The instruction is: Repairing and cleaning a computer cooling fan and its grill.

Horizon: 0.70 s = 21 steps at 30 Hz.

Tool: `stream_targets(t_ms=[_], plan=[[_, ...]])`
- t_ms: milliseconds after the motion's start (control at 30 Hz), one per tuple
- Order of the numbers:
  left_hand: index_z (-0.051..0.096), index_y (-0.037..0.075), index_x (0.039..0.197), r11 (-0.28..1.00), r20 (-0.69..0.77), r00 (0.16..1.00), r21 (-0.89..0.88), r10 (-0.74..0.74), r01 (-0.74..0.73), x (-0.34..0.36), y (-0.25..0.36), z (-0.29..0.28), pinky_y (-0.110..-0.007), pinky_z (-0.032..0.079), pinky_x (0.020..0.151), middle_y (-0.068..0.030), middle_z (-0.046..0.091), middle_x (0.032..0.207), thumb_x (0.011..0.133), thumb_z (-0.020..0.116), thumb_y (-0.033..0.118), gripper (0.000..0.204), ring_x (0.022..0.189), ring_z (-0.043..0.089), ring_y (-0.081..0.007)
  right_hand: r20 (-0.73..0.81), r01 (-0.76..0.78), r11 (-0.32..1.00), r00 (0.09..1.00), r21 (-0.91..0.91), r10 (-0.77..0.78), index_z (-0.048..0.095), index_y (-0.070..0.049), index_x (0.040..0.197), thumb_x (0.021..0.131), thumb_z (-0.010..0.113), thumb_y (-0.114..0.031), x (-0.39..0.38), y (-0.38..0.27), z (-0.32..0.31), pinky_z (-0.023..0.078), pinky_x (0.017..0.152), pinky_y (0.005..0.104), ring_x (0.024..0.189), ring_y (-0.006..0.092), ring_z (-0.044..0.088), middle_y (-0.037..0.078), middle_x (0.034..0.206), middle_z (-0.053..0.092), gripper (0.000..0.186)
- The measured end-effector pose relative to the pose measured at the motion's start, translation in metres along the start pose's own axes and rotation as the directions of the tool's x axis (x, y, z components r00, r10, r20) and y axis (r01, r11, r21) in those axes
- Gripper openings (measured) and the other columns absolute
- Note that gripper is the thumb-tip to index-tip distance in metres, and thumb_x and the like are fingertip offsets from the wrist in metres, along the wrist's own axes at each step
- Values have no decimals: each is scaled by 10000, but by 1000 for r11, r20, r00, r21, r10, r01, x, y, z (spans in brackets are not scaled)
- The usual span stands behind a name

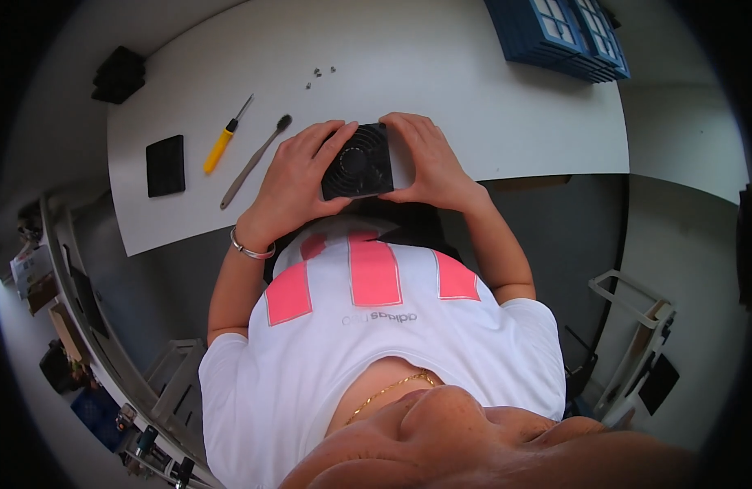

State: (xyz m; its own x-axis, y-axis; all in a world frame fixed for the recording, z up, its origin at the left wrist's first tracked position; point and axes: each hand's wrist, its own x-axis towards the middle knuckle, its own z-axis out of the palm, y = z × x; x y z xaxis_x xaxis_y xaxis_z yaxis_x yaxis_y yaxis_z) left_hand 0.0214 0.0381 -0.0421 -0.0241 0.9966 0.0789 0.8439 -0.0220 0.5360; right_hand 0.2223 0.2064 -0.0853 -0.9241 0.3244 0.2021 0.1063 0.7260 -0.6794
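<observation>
At the front edge of the white table, both my hands hold a square black fan [365, 159] with a round ringed grille facing up. My left hand [299, 175] grips its left side, fingertips on the top edge and thumb near the bottom. My right hand [425, 163] curls round the right side, fingertips at the top corner and thumb at the bottom. Left of them lie a grey-handled brush [250, 171] with a dark head, a yellow-handled screwdriver [220, 147] and a flat black square piece [165, 165]. Several small screws [317, 75] are scattered behind the fan.
Blue drawer units [555, 37] with pale fronts sit at the table's [474, 98] back right, dark stacked blocks [118, 75] at the back left. A cluttered bench [66, 326] runs along the left side, and a pale metal frame [633, 326] stands on the right.
</observation>
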Motion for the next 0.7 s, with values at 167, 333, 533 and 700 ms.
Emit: stream_targets(t_ms=[167,333,533,700], plan=[[415,117,1524,999,-9,1000,-34,18,-19,-1,-4,1,-444,389,1137,-122,486,1478,628,887,167,1014,1358,469,-330,57,-3,1000,998,18,2,414,-70,1463,592,932,-286,6,-4,-10,371,1142,468,1351,369,423,150,1429,485,1036],[409,117,1530,997,-5,1000,-71,4,-4,-3,-8,1,-438,389,1143,-129,480,1483,624,900,188,1033,1366,461,-340,125,2,1000,992,20,-4,426,-67,1452,585,934,-288,12,-2,-10,381,1140,467,1346,368,422,152,1430,476,1029],[394,121,1540,990,-57,998,-139,-35,27,-16,-20,4,-441,390,1154,-142,453,1505,625,911,219,1055,1379,448,-350,114,-25,999,993,-43,30,446,-62,1427,560,933,-283,10,-5,-10,400,1123,472,1331,366,433,142,1402,490,1019],[387,123,1541,973,-108,992,-230,-58,32,-21,-22,12,-428,404,1149,-150,445,1508,633,906,228,1052,1377,455,-354,130,-11,998,991,-57,18,452,-62,1415,582,924,-322,15,-7,-14,399,1110,475,1295,378,457,165,1366,507,992]])
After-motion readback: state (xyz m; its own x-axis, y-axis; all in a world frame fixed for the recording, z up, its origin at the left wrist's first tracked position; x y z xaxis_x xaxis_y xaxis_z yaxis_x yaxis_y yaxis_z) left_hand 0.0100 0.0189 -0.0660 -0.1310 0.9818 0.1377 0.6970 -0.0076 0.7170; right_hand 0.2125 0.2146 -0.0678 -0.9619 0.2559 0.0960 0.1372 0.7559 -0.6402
